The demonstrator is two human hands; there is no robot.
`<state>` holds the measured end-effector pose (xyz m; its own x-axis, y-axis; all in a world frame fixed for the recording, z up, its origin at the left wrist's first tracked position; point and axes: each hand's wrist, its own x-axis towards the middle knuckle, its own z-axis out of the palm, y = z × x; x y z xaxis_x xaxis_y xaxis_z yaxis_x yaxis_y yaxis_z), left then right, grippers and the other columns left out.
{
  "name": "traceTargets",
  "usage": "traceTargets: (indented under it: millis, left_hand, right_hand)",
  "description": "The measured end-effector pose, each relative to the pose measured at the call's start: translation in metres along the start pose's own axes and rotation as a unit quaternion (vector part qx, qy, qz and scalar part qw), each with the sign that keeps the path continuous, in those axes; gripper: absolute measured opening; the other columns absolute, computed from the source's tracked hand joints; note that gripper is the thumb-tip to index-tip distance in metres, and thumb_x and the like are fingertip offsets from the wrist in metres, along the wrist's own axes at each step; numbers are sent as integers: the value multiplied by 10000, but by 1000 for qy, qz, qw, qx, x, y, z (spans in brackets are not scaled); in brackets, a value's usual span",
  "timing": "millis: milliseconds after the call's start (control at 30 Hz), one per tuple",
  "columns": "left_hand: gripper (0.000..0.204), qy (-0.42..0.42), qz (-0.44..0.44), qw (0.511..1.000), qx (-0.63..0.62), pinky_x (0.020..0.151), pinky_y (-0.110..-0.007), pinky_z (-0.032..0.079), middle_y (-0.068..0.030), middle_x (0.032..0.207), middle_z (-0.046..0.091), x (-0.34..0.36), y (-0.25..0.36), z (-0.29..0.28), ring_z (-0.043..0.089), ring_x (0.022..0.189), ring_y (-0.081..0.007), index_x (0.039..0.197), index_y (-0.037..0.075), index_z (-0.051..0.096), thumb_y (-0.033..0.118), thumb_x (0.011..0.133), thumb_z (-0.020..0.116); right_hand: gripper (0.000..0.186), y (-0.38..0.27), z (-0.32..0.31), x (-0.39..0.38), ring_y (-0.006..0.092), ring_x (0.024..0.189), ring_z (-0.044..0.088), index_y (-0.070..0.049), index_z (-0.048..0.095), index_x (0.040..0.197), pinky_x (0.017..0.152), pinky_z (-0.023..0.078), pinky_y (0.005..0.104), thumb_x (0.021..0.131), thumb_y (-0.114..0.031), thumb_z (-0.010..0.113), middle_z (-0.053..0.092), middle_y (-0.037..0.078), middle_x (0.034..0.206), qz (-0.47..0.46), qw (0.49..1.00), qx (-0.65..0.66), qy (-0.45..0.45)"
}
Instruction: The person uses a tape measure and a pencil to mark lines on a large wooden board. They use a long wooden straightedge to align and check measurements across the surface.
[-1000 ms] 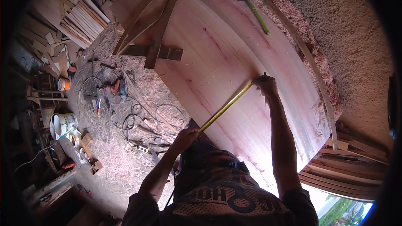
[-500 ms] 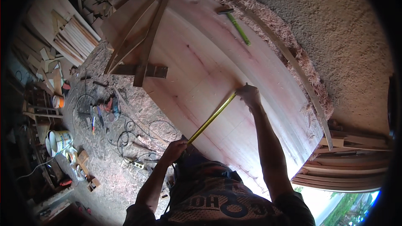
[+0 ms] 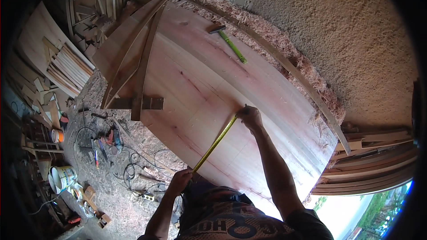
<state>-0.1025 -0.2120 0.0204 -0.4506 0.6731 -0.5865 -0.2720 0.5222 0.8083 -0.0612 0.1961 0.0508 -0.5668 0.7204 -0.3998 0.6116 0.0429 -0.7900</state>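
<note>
A yellow tape measure [image 3: 214, 144] is stretched slantwise over the wide pale wooden board [image 3: 195, 106]. At the board's near edge my left hand [image 3: 180, 182] is closed on one end of the tape. My right hand [image 3: 250, 118] pinches the other end, resting on the middle of the board. A small dark tip sticks up by the right fingers; what it belongs to is hidden. Farther off on the board lies a hammer [image 3: 231, 45] with a green handle and dark head. A triangular frame of brown wooden strips [image 3: 144, 66] rests across the board's left end.
Wood shavings [image 3: 284, 40] and a long thin strip [image 3: 284, 62] line the board's far edge, beside a rough wall [image 3: 338, 40]. Cables [image 3: 129, 169], power tools [image 3: 114, 141] and a white bucket [image 3: 62, 178] stand on the floor at left. Stacked planks [image 3: 369, 164] are at right.
The view has shifted, so the board, hammer and both hands appear lower and farther left. Both hands still hold the stretched tape in much the same place on the board.
</note>
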Motion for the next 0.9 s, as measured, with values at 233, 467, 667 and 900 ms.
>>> traceTargets:
  millis: [233, 467, 667, 900]
  left_hand:
    - [220, -67, 41, 996, 37, 736, -299, 498, -80, 788, 672, 15, 45, 1, 637, 765, -149, 905, -12, 665, 167, 985, 565]
    - [257, -104, 80, 984, 121, 587, -352, 470, -120, 634, 573, 78, 108, 60, 600, 617, -164, 824, 25, 643, 219, 964, 549]
    - [283, -42, 75, 984, 156, 569, -411, 465, -201, 634, 556, 104, 127, 85, 592, 561, -297, 787, 33, 612, 246, 952, 526]
    - [316, -5, 82, 974, 212, 561, -393, 460, -163, 616, 562, 109, 88, 77, 598, 577, -224, 735, 29, 638, 287, 897, 552]
  right_hand:
    - [106, 7, -56, 62, 129, 579, 600, 5, 717, 840, 517, 471, 292, 789, -86, 705, 656, 66, 679, -60, 974, 155, 153]
    - [373, 4, -138, 163, 253, 881, 657, -45, 631, 1213, 710, 510, 370, 878, -209, 655, 678, 168, 1061, -37, 966, 21, 255]
    - [459, 29, -138, 186, 339, 1093, 652, -90, 581, 1324, 887, 510, 433, 909, -282, 622, 656, 202, 1227, -46, 963, -72, 257]
    - [543, 27, -130, 167, 388, 1060, 651, -108, 542, 1366, 854, 521, 465, 932, -434, 546, 671, 238, 1136, -84, 957, -131, 246]
